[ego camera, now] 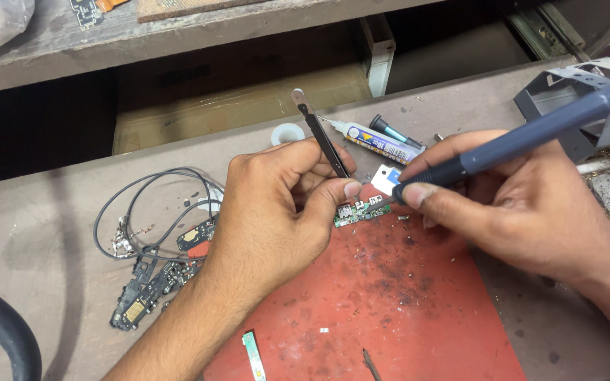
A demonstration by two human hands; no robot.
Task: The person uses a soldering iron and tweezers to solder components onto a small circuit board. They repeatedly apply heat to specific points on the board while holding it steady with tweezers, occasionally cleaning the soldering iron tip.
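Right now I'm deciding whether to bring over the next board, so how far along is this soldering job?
Mid-job, I'd judge. Done: the small green board already lies on the red mat. In hand: the left hand pins it with black tweezers, while the right hand holds the soldering iron at its edge. Left: several dark boards wait by the coiled cable.

The head camera looked steeply down from close above onto the workbench, facing forward toward its back shelf.

Tweezers and soldering iron over circuit board
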